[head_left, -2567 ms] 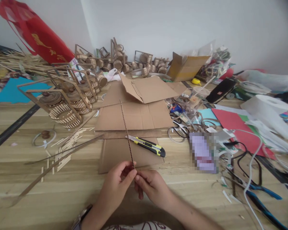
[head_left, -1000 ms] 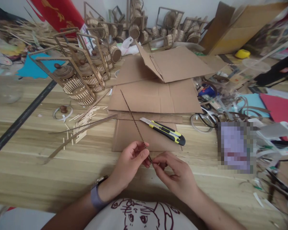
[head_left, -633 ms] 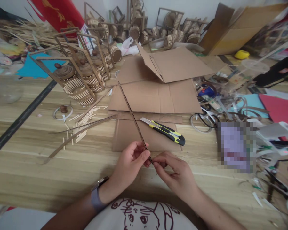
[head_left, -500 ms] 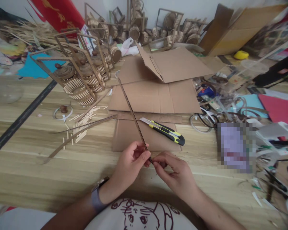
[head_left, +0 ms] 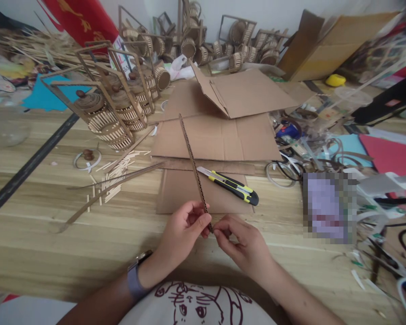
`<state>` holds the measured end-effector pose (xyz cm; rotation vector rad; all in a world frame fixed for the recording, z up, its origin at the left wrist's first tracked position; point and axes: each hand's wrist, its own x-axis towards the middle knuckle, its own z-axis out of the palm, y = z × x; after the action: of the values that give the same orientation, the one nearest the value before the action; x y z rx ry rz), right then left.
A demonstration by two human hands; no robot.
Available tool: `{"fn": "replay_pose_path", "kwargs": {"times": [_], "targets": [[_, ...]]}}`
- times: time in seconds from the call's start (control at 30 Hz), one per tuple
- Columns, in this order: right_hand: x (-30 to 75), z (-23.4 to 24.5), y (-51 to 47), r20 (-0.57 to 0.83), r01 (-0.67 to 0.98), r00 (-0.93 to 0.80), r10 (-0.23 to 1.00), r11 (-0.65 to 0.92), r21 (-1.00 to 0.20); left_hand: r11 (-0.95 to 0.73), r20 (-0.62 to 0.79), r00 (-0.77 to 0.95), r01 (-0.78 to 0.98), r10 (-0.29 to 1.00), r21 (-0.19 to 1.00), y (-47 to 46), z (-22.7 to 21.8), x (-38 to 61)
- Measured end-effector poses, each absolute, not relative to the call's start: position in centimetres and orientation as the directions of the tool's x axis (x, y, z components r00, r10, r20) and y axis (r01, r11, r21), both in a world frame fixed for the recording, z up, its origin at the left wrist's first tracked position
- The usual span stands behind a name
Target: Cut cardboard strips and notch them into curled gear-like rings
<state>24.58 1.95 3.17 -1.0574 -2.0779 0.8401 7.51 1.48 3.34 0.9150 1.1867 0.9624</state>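
Observation:
A long thin strip of corrugated cardboard (head_left: 192,162) slants up and away from me over the table. My left hand (head_left: 182,230) pinches its near end between thumb and fingers. My right hand (head_left: 243,243) pinches the same end from the right, its fingertips touching the left hand's. A yellow and black utility knife (head_left: 228,183) lies on a flat cardboard piece (head_left: 176,192) just beyond my hands.
Flattened cardboard sheets (head_left: 237,131) lie behind the knife. Small wooden slat lanterns in frames (head_left: 103,119) stand at the left, more at the back. Loose wooden sticks (head_left: 113,178) are scattered left. Scissors, wires and coloured paper (head_left: 385,153) crowd the right side.
The strip's far end has swung to the right and stands a little steeper. Both hands stay pinched on its near end in about the same place.

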Motion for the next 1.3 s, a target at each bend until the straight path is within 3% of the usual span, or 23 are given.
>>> {"fn": "replay_pose_path", "kwargs": {"times": [0.53,0.73,0.87,1.07,1.3], "targets": [[24.6,2.8,1.9,0.282,0.428,-0.517,0.808,0.529,-0.733,0.342,-0.325,0.137,-0.125,0.936,0.931,1.5,2.5,7.6],[24.6,2.6,2.0,0.421,0.493,-0.371,0.828,0.56,-0.666,0.335,-0.307,0.214,-0.111,0.927,0.936,1.5,2.9,7.7],[24.8,2.7,2.2,0.493,0.573,-0.282,0.823,0.557,-0.601,0.333,-0.339,0.155,0.067,0.928,0.941,1.2,3.6,7.6],[24.8,2.8,2.0,0.505,0.558,-0.32,0.802,0.59,-0.583,-0.031,-0.029,0.166,0.347,0.986,0.937,0.5,4.4,7.3],[24.5,2.2,1.8,0.503,0.534,-0.374,0.779,0.624,-0.57,-0.217,0.124,0.216,0.489,0.969,0.845,0.2,3.7,7.2]]}}
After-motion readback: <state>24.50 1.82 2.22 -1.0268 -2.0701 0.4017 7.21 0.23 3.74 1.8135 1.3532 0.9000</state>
